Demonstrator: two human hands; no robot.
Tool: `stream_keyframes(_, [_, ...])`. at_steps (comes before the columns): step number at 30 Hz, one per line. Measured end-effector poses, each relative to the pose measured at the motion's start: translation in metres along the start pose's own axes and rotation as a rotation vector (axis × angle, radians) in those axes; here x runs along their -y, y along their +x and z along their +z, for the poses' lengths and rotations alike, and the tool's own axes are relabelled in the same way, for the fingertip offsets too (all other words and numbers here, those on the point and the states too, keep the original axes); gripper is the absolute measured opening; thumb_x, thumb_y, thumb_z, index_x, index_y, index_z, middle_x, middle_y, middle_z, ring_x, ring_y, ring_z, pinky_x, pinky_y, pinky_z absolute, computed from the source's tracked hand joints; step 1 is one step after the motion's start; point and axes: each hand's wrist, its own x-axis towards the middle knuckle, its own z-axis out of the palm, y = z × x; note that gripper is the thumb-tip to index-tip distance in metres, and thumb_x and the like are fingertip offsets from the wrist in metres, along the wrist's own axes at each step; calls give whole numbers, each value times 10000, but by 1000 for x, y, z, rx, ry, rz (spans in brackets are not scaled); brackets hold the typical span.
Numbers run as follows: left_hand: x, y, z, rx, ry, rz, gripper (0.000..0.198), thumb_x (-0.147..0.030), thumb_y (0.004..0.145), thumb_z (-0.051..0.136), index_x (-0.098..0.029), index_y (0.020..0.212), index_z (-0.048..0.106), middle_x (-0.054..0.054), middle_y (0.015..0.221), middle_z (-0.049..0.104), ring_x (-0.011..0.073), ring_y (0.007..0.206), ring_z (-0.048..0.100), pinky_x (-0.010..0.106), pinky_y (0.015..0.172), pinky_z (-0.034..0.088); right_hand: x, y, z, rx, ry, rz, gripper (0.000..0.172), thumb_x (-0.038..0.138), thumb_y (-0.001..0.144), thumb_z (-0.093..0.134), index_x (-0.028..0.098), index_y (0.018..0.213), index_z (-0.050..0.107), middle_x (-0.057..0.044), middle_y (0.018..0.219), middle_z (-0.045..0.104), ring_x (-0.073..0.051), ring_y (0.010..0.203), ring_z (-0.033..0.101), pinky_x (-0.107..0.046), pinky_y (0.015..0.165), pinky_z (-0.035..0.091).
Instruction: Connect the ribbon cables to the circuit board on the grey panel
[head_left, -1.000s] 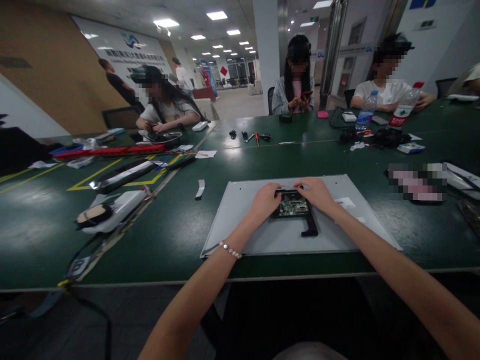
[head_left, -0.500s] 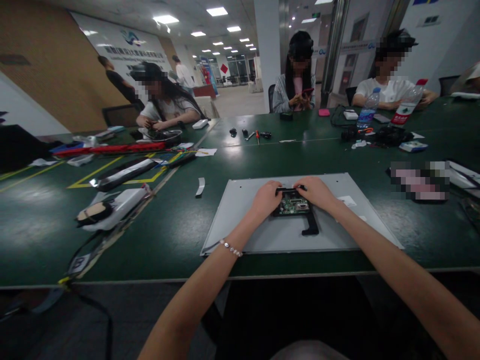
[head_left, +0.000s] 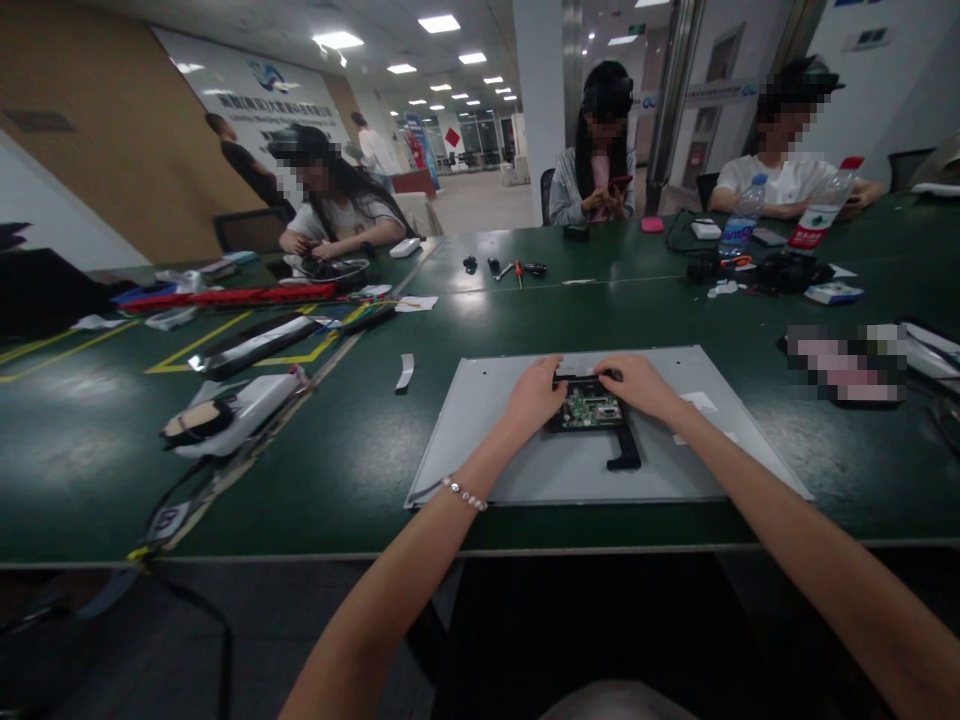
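Observation:
A flat grey metal panel (head_left: 525,470) lies on the green table in front of me. On its middle sits a green circuit board (head_left: 589,408) in a black frame with a black L-shaped piece (head_left: 625,450) running toward me. My left hand (head_left: 534,395) is curled on the board's left far corner. My right hand (head_left: 637,385) is curled on its right far corner, fingers pressed against the black edge. Both hands grip the board's frame.
Green table (head_left: 360,460) with yellow tape lines at left. A white device (head_left: 225,415), long black and red parts (head_left: 247,345), a white strip (head_left: 406,370). Screwdrivers and small parts (head_left: 514,268) lie farther back, water bottles (head_left: 742,225) at right. Three people sit across.
Both hands stay on the far edge of the circuit board with only slight shifts of the fingers. The view has drifted slightly.

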Motion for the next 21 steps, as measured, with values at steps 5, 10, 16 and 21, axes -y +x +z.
stream_keyframes(5, [7, 4, -8, -74, -42, -5, 376, -143, 870, 507, -134, 1245, 529, 107, 1183, 633, 206, 1067, 608, 339, 972, 462, 1, -3, -3, 5, 14, 70, 225, 162, 857, 580, 181, 1027, 727, -88, 1051, 732, -241, 1006, 666, -401, 929, 483])
stream_keyframes(10, [27, 13, -35, -178, -27, -38, 323, -141, 850, 518, -141, 1169, 572, 102, 1150, 644, 201, 1030, 616, 334, 959, 462, 3, -5, -6, -26, 21, 72, 242, 163, 860, 566, 184, 1044, 722, -88, 1059, 729, -240, 998, 665, -402, 925, 487])
stream_keyframes(16, [89, 23, -83, -361, 73, -265, 376, -133, 815, 511, -121, 1186, 569, 122, 1116, 625, 231, 1006, 600, 368, 942, 455, 5, -10, -10, -56, -28, 46, 255, 147, 858, 537, 166, 1042, 713, -98, 1072, 723, -246, 1032, 651, -403, 953, 473])
stream_keyframes(21, [159, 15, -107, -421, 168, -371, 425, -93, 768, 477, -111, 1179, 583, 138, 1199, 554, 236, 1036, 572, 356, 975, 428, 7, -13, -13, -69, -79, 31, 261, 162, 870, 502, 163, 1033, 706, -93, 1084, 717, -250, 1042, 641, -404, 969, 461])
